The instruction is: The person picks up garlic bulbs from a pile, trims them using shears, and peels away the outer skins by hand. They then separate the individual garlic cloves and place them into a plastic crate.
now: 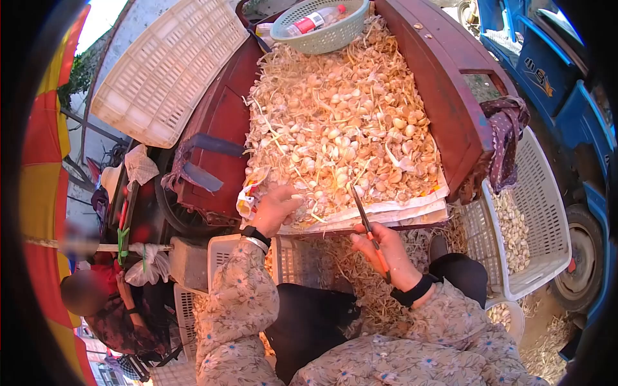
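A thick layer of garlic cloves and dry husks [341, 128] covers the bed of a dark red cart [444, 83]. My right hand [389, 257] is closed round the orange handle of a dark, narrow-bladed tool [362, 212], whose tip points up at the near part of the pile. My left hand [275, 209] is at the near left edge of the pile, its fingers bent together by a pale piece. Whether it grips that piece is hard to make out. White sheeting [412, 211] lies under the pile's near edge.
A green basket [328, 40] with a bottle [315, 20] sits at the cart's far end. An empty crate [168, 71] leans at left. At right stand a crate of garlic [544, 206] and a blue vehicle [566, 109]. Another person [129, 315] sits at lower left.
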